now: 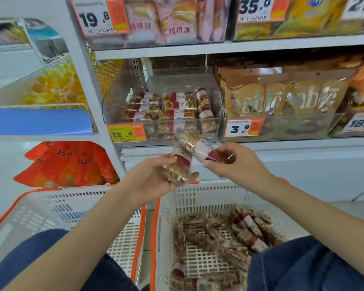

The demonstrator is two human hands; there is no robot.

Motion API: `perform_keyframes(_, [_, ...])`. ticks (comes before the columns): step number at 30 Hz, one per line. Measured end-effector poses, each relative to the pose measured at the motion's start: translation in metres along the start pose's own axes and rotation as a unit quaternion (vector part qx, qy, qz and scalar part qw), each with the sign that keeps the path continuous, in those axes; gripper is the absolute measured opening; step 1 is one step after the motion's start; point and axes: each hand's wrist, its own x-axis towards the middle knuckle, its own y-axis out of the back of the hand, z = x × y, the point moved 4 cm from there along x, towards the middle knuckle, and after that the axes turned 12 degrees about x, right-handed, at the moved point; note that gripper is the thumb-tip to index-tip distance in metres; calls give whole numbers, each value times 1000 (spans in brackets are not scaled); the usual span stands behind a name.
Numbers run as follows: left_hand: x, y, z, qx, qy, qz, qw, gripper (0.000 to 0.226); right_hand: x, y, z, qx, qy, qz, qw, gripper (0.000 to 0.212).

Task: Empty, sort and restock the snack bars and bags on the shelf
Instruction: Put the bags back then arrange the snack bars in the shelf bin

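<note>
I read this as the restocking step — my left hand (156, 175) grips one snack bar (180, 164), my right hand (229, 162) pinches another (202, 151), both just below the clear shelf bin (114, 106) — next they need laying beside its rows.

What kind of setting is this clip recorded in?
Most likely a shop aisle: shelves carry price tags, clear bins hold snack bars, and white baskets stand below both hands.

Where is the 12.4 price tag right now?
In the head view, the 12.4 price tag sits left of centre, on the front lower left of the clear bin of nut bars, above the left hand.
</note>
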Motion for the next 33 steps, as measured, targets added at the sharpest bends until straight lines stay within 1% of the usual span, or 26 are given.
perform_keyframes(1, [3, -5, -3, 16, -13, -8, 1000, 42, -1, -7, -2, 50, -30, -3, 998, 36])
perform_keyframes(3, [11, -13, -8, 73, -48, -11, 996, 44, -1, -19, -5, 77, -54, -12, 995, 40])
perform_keyframes(6, [20, -16, -10, 105, -95, 13, 990, 46, 1, -28, -13, 68, -27, -8, 997, 43])
perform_keyframes(9, [25, -17, -7, 118, -127, 13, 985, 45, 8, -27, -16, 43, 1, -1, 999, 43])
perform_keyframes(11, [26, -18, -5, 109, -135, 4, 985, 46, 12, -28, -17, 35, 11, -3, 999, 46])
perform_keyframes(13, [28, -17, -5, 74, -134, -11, 988, 50, 13, -30, -17, 42, 19, 0, 999, 47])
perform_keyframes(15, [27, -17, -4, 33, -136, -29, 990, 53, 14, -33, -15, 42, 23, 3, 999, 45])
perform_keyframes(16, [27, -17, -4, 30, -142, -31, 989, 53, 14, -34, -13, 42, 22, 3, 999, 43])
perform_keyframes(18, [25, -18, -3, 63, -161, -5, 985, 48, 15, -36, -11, 44, 15, -2, 999, 43])
perform_keyframes(22, [29, -22, -12, 143, -182, 77, 970, 38, 16, -42, -10, 44, 21, -14, 999, 42])
perform_keyframes(23, [29, -24, -15, 160, -186, 87, 966, 41, 16, -44, -9, 62, 20, -20, 998, 42])
perform_keyframes(26, [29, -25, -21, 181, -203, 101, 957, 73, 12, -48, -12, 119, 19, -39, 992, 41])
perform_keyframes(28, [26, -26, -22, 213, -208, 102, 949, 81, 11, -48, -15, 146, 29, -48, 988, 39])
perform_keyframes(31, [21, -21, -20, 213, -229, 132, 941, 75, 11, -51, -17, 173, 29, -90, 980, 40])
perform_keyframes(33, [19, -19, -17, 214, -249, 160, 931, 59, 12, -56, -17, 167, 31, -112, 979, 43])
